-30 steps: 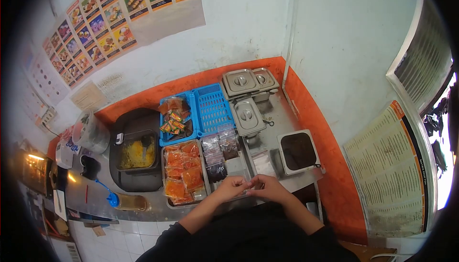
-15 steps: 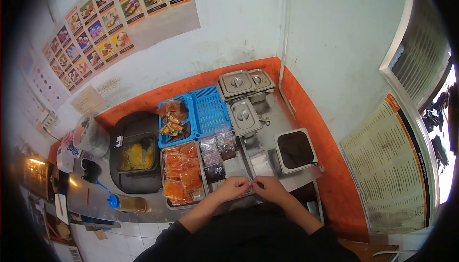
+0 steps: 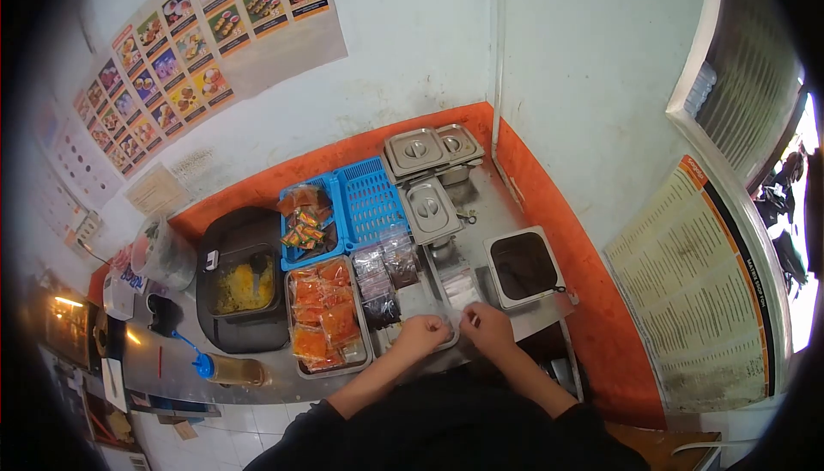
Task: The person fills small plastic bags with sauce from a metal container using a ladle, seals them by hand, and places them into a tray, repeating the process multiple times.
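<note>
My left hand (image 3: 422, 335) is closed, its fingertips pinched, over the front end of the tray of small packets (image 3: 396, 267). Close by on its right, my right hand (image 3: 487, 331) is also closed with curled fingers, in front of a pile of clear plastic bags (image 3: 461, 289). A narrow gap separates the two hands. Something thin and see-through may be between them, but it is too faint to make out. Left of my left hand stands a metal tray (image 3: 367, 366) full of clear sachets of orange sauce (image 3: 330, 309).
Behind are blue baskets (image 3: 369, 200) and lidded steel pans (image 3: 429, 211). To the right sits an open steel container (image 3: 524, 267) with dark contents. On the left are a black tub (image 3: 240, 291) holding yellow food and a blue-capped bottle (image 3: 227, 369).
My hands have moved a little apart, opening a gap between the fingertips. The view has shifted slightly, so the counter and wall appear a bit further left.
</note>
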The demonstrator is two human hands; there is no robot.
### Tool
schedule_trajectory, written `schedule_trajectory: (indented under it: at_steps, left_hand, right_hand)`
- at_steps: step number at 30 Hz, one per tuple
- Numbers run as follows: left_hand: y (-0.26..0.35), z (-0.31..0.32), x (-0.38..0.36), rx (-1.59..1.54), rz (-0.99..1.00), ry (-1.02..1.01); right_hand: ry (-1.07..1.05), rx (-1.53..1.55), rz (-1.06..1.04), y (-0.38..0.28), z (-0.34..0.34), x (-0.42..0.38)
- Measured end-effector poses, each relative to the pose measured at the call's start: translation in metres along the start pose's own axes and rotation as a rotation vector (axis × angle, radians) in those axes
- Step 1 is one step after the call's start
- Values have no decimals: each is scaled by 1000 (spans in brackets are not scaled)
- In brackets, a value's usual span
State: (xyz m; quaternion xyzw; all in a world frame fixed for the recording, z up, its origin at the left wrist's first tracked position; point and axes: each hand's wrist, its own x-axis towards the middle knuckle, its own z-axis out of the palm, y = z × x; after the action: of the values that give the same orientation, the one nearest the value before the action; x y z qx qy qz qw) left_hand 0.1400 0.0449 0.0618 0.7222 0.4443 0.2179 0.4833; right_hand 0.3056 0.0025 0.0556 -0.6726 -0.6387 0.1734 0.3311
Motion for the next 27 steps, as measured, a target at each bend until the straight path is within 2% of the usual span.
schedule_trajectory:
  at_steps: [2,3,5,6,8,9,11,12,14,15,17,19,20,21,24,27]
  left_hand:
    - [7,-2,5,-28,-4,79]
    - [14,-4,7,-28,-1,77]
    - [27,-7,7,121,85,172]
    - [28,-4,8,122,87,167]
    - [32,6,12,511,264,256]
    - [33,9,11,509,268,249]
    - [38,14,10,578,198,72]
    - [43,13,9,579,214,60]
    - [54,9,5,415,171,-47]
    - [56,10,4,413,216,-92]
    - [57,13,5,508,607,202]
    - [59,14,8,693,590,-2]
    - [55,17,12,677,645,-46]
    - [50,19,14,706,648,-71]
    - [48,27,18,705,682,-91]
    - [46,30,20,658,686,-89]
  right_hand:
    - [115,368,-75,-3,2,2]
    - [118,367,-75,-5,-3,3]
    - [107,132,-279,-11,-17,3]
    - [111,131,-275,-11,-15,2]
    - [-224,-309,-97,-7,-9,2]
    - [-222,-311,-89,-2,-6,-1]
    - [-153,-107,-60,5,-2,-7]
    - [-138,-111,-48,4,-8,-6]
    - [-158,-80,-26,-1,-28,-3]
    - [-116,-97,17,2,-33,-6]
    - [-295,-150,-69,5,-40,-6]
    - [-325,-130,27,-7,-44,-10]
    - [-269,-94,-7,1,-36,-13]
    - [-219,-60,-55,9,-29,-16]
    - [-123,-24,38,3,-34,-22]
    - [-140,-2,91,5,-37,-26]
